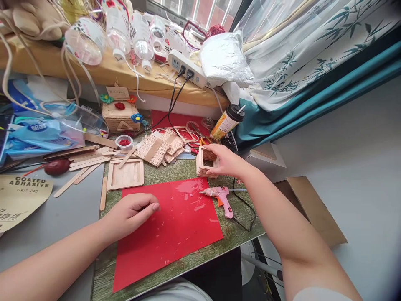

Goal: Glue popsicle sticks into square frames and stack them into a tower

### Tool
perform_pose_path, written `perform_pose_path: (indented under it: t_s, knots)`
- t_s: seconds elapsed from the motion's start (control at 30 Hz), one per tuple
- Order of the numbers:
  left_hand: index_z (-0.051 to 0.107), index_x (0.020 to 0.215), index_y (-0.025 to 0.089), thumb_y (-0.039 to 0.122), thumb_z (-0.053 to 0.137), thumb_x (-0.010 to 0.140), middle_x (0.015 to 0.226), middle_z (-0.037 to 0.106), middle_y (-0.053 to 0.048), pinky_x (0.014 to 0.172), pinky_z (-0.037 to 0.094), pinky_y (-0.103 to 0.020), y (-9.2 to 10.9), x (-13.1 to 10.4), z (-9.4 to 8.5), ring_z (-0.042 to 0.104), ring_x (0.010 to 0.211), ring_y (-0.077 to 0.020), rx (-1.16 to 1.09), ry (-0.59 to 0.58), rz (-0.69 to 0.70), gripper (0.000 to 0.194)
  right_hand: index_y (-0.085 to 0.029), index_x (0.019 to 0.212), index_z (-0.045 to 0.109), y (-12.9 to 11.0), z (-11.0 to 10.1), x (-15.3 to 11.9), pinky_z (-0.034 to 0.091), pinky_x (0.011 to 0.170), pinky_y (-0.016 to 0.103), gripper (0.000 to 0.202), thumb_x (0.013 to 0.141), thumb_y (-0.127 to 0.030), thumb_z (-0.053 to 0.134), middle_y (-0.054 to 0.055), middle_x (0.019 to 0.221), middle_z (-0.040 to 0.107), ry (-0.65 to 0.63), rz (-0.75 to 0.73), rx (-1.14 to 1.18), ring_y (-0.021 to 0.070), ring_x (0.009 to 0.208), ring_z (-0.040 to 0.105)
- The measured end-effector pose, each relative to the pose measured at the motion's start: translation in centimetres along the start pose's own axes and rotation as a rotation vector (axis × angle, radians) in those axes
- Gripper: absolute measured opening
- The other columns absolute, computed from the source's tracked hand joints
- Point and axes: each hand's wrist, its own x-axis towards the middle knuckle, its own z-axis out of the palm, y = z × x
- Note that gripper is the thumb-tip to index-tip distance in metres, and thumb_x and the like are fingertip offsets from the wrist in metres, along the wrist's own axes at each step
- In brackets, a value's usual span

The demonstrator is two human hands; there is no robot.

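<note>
My right hand grips a small open box of stacked craft sticks at the back right of the table, thumb and fingers on its rim and side. My left hand is loosely curled over the left part of a red sheet, with nothing visible in it. Below the box, a pink hot glue gun lies across the sheet's right edge, its nozzle pointing left. A shallow square stick tray rests just behind my left hand.
Bundled craft sticks and a small cup of red material lie behind the tray. A drink cup leans beyond the box. The glue gun's black cord loops near the table edge. Sandpaper lies left; a power strip sits above.
</note>
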Motion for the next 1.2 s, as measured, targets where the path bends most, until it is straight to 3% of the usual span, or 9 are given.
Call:
perform_pose_path:
  t_s: [0.2,0.37,0.57,0.7,0.9,1.2]
  knots:
    - [0.060,0.081,0.019,0.043,0.041,0.109,0.073,0.061,0.000,0.065,0.044,-0.023,-0.1,0.1,0.0,0.056,0.067,-0.0132,-0.001,0.002,0.023,0.041,-0.025,0.160,0.045,0.4,-0.6,-0.4,0.040,0.123,0.054,0.104,0.071,-0.044,0.095,0.015,0.159,0.052,0.012,0.062,-0.033,0.0358,0.145,0.050]
    - [0.060,0.082,0.019,0.041,0.042,0.108,0.073,0.062,0.000,0.065,0.044,-0.023,-0.2,0.1,0.0,0.056,0.067,-0.0132,0.002,-0.007,0.026,0.039,-0.026,0.161,0.043,0.9,-0.6,-0.3,0.040,0.122,0.056,0.112,0.065,-0.043,0.098,0.014,0.159,0.053,-0.062,0.064,-0.033,0.0373,0.145,0.050]
    - [0.061,0.083,0.019,0.041,0.043,0.108,0.073,0.062,0.000,0.066,0.044,-0.023,-0.3,0.0,0.0,0.056,0.066,-0.0131,-0.004,-0.015,0.025,0.038,-0.030,0.168,0.029,0.8,0.2,0.7,0.037,0.125,0.054,0.126,0.063,-0.049,0.097,0.013,0.164,0.045,-0.125,0.067,-0.059,0.0368,0.150,0.044]
    - [0.061,0.082,0.020,0.040,0.043,0.108,0.073,0.063,0.000,0.066,0.044,-0.023,-0.3,0.0,0.1,0.056,0.067,-0.0133,-0.011,-0.014,0.022,0.037,-0.029,0.171,0.018,0.5,0.9,1.6,0.042,0.118,0.056,0.139,0.060,-0.050,0.098,0.016,0.158,0.050,-0.182,0.092,-0.125,0.0406,0.142,0.050]
    - [0.062,0.084,0.020,0.040,0.046,0.107,0.073,0.063,0.000,0.065,0.044,-0.023,-0.6,0.1,0.2,0.056,0.067,-0.0132,-0.025,-0.005,0.036,0.034,-0.026,0.171,0.015,-0.2,1.6,1.7,0.047,0.110,0.055,0.129,0.069,-0.053,0.090,0.016,0.139,0.058,-0.192,0.103,-0.190,0.0409,0.128,0.057]
    - [0.062,0.083,0.019,0.041,0.044,0.107,0.072,0.062,0.000,0.065,0.044,-0.023,-0.3,0.1,0.0,0.055,0.066,-0.0136,-0.022,-0.028,0.019,0.037,-0.026,0.172,0.011,-1.1,2.0,1.1,0.046,0.110,0.058,0.128,0.072,-0.051,0.088,0.018,0.143,0.056,-0.169,0.081,-0.241,0.0427,0.129,0.056]
